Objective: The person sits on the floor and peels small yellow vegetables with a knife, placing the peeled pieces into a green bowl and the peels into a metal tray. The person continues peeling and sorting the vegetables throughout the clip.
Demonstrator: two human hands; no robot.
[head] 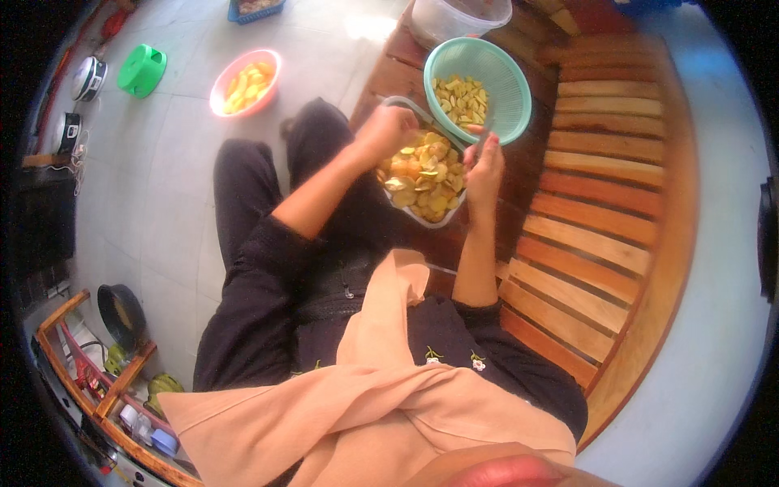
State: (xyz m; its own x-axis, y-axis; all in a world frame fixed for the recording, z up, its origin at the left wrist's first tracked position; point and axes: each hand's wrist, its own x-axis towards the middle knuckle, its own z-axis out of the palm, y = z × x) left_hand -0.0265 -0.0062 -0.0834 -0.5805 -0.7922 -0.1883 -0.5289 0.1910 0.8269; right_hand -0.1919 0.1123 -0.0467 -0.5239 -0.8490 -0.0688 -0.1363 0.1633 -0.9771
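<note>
A white-rimmed plastic tub [433,225] full of thin yellowish slices of produce [426,173] stands on the wooden bench seat before me. My left hand [392,129] is over the tub's far left side, fingers curled; whether a slice is between them is blurred. At the tub's right rim, my right hand [485,167] grips what looks like a small knife [485,137], its blurred blade pointing up and away. Just beyond, a mint-green plastic colander [514,91] leans slightly, with smaller cut pieces [459,100] gathered at its left side.
A translucent plastic bucket [459,24] stands beyond the colander. The bench's slatted backrest [590,213] rises on my right. On the tiled floor are a pink bowl [214,100] with yellow pieces, a green stool [141,70] and a blue basket [258,15]. A wooden-framed rack [125,380] sits lower left.
</note>
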